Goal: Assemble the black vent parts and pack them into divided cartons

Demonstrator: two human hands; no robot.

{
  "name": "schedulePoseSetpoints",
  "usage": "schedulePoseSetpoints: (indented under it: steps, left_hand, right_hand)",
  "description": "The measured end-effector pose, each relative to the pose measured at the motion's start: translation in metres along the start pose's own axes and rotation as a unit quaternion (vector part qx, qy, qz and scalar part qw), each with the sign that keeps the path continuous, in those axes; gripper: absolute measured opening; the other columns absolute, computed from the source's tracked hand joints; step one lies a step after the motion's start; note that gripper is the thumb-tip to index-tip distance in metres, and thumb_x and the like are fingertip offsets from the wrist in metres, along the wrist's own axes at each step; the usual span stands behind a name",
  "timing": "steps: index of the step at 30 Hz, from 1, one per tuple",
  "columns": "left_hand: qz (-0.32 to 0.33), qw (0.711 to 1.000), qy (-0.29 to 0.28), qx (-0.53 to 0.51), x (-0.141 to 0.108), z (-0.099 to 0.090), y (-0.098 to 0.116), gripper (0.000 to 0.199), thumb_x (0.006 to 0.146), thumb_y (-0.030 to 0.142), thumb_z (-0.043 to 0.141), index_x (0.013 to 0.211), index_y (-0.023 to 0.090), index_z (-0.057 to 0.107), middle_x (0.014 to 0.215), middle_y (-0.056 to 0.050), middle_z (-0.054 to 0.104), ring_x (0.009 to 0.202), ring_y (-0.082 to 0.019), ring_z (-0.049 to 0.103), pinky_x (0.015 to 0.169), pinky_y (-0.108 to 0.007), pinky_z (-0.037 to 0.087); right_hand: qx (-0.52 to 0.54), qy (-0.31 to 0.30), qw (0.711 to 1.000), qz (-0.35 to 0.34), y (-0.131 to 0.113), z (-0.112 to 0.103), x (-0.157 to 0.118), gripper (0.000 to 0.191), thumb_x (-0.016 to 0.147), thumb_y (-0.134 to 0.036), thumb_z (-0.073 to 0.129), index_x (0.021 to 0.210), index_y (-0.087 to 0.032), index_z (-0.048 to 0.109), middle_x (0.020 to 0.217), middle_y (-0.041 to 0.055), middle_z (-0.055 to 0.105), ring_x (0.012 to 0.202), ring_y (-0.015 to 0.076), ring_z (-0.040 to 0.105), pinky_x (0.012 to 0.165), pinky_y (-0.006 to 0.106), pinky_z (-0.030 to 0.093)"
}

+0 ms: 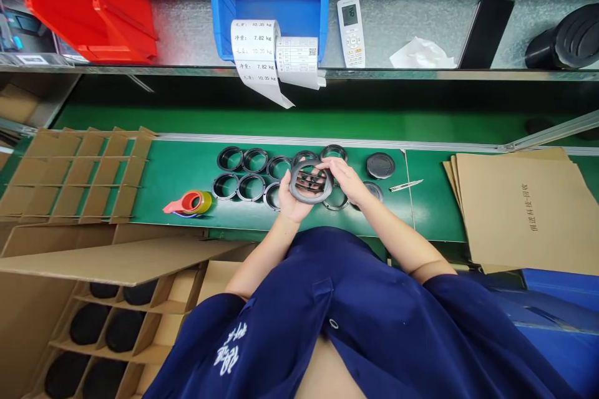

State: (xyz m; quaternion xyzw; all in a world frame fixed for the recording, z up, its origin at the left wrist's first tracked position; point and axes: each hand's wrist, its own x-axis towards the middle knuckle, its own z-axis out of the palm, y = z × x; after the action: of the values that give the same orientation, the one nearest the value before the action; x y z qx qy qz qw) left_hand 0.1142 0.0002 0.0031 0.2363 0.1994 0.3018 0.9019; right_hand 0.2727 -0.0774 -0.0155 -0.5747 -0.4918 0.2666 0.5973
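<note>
A black ring-shaped part (294,186) with slim bars across its opening is held tilted over the green bench. My left hand (291,201) grips it from the left and below, its fingers showing through the opening. At the ring's upper right, my right hand (345,178) has its bent fingers on the rim. Around and behind the held part, several black rings (251,197) lie in two rows, some partly hidden by my hands. A black round cap-like piece (380,166) lies to the right of the rows, with another disc (375,192) partly behind my right wrist.
A tape dispenser (196,202) and cardboard dividers (88,174) are on the left. A small knife (406,186) and stacked cardboard sheets (528,212) lie right. Below left, a partitioned box (154,336) holds black round pieces. The shelf carries bins, label rolls (255,43) and a remote (350,31).
</note>
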Motion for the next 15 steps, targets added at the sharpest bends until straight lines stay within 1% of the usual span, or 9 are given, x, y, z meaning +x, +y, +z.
schedulePoseSetpoints:
  steps: [2, 4, 7, 10, 13, 15]
  left_hand:
    - [-0.007, 1.0, -0.005, -0.009, 0.002, 0.002, -0.005, 0.053, 0.099, 0.059, 0.049, 0.135, 0.024, 0.062, 0.132, -0.01, 0.069, 0.128, -0.033, 0.06, 0.109, -0.056, 0.046]
    - [-0.012, 1.0, -0.013, -0.014, 0.005, 0.003, -0.009, 0.054, 0.099, 0.061, 0.049, 0.133, 0.022, 0.064, 0.13, -0.012, 0.069, 0.126, -0.035, 0.061, 0.108, -0.057, 0.047]
    - [-0.026, 0.999, -0.023, -0.013, 0.008, 0.005, -0.015, 0.056, 0.099, 0.062, 0.048, 0.131, 0.019, 0.065, 0.127, -0.013, 0.07, 0.123, -0.035, 0.063, 0.106, -0.057, 0.049]
    - [-0.03, 0.999, -0.007, -0.014, 0.013, 0.01, -0.02, 0.057, 0.099, 0.063, 0.046, 0.13, 0.019, 0.065, 0.124, -0.013, 0.071, 0.123, -0.034, 0.063, 0.105, -0.056, 0.05]
    - [-0.024, 0.999, 0.017, -0.015, 0.02, 0.017, -0.023, 0.056, 0.099, 0.062, 0.047, 0.128, 0.019, 0.066, 0.125, -0.014, 0.07, 0.124, -0.035, 0.062, 0.106, -0.057, 0.049]
    - [-0.023, 0.999, 0.026, -0.011, 0.026, 0.02, -0.023, 0.055, 0.099, 0.062, 0.047, 0.127, 0.019, 0.067, 0.125, -0.013, 0.071, 0.124, -0.035, 0.063, 0.106, -0.056, 0.05]
  right_hand:
    - [0.042, 0.016, 0.998, 0.038, 0.001, -0.005, 0.0, 0.07, 0.098, -0.079, 0.037, 0.111, -0.023, 0.077, 0.127, 0.0084, 0.065, 0.129, 0.0243, 0.052, 0.111, 0.039, 0.045]
    - [0.054, 0.023, 0.997, 0.056, 0.004, -0.011, -0.002, 0.07, 0.096, -0.08, 0.039, 0.111, -0.023, 0.077, 0.128, 0.0085, 0.065, 0.128, 0.0249, 0.053, 0.105, 0.038, 0.048]
    - [0.026, 0.032, 0.999, 0.021, 0.008, -0.02, -0.005, 0.069, 0.097, -0.079, 0.04, 0.109, -0.023, 0.077, 0.125, 0.0087, 0.066, 0.129, 0.0247, 0.052, 0.112, 0.039, 0.043]
    - [0.005, 0.032, 0.999, -0.014, 0.01, -0.029, -0.006, 0.068, 0.1, -0.076, 0.037, 0.112, -0.023, 0.078, 0.124, 0.009, 0.065, 0.13, 0.0247, 0.051, 0.117, 0.041, 0.039]
    - [-0.012, 0.027, 0.999, -0.018, 0.015, -0.036, -0.003, 0.069, 0.103, -0.073, 0.031, 0.121, -0.024, 0.076, 0.128, 0.0092, 0.063, 0.131, 0.0245, 0.052, 0.118, 0.042, 0.039]
    - [-0.032, 0.025, 0.999, -0.02, 0.02, -0.037, -0.002, 0.071, 0.106, -0.069, 0.022, 0.131, -0.024, 0.071, 0.134, 0.0103, 0.059, 0.133, 0.0247, 0.051, 0.119, 0.044, 0.038]
